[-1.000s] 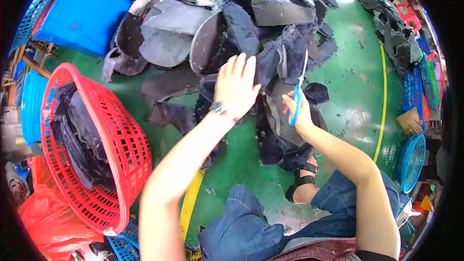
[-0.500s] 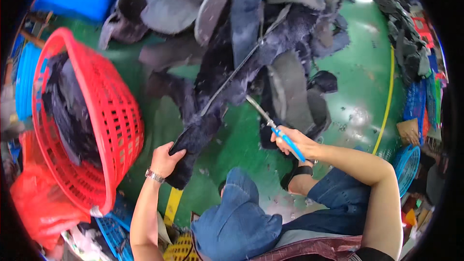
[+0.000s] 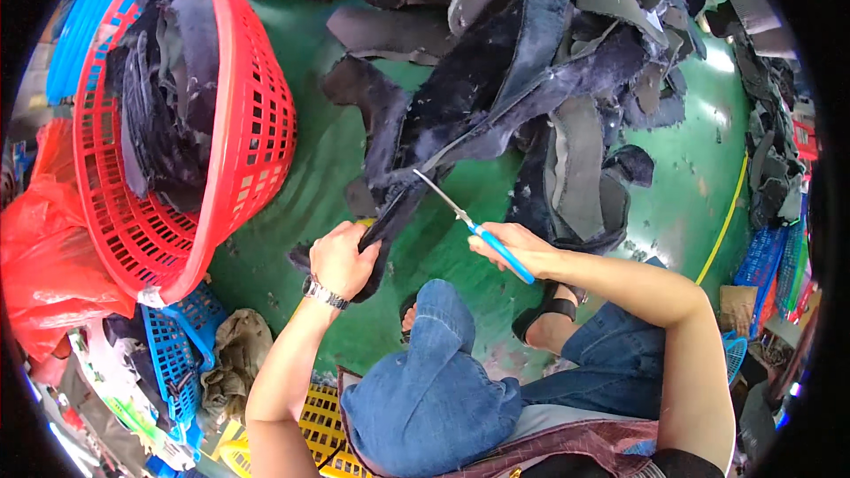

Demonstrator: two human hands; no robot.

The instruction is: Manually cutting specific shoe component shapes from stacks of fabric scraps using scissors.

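On inspection, the left hand (image 3: 341,258) was clenched on the lower end of a dark fleecy strip (image 3: 531,108), thumb uppermost, while the right hand (image 3: 513,246) was wrapped around the blue handles of a pair of scissors (image 3: 460,215). The strip ran obliquely from the left fist up and to the right, its far part lying on the heap of grey and dark pieces (image 3: 620,2) on the green floor (image 3: 341,155). The scissor tip stood at the strip's lower stretch, above the left fist; whether the blades touched the fabric, or were parted, could not be told. The chief hazard, in this inspector's judgement, was the left hand's nearness to the blades: should the strip slacken or the grip slide, the points could be drawn toward the fingers. The fabric appeared bunched near the fist, so a cut could catch a second fold or wander off the pale edge. A hard pull, with the far part caught among the heaped pieces, could drag neighbours along or twist the line. The metal wristwatch (image 3: 326,292) could snag the pile of the fabric. Dropped scissors could strike the bare foot (image 3: 547,329) in its open black sandal (image 3: 560,306).
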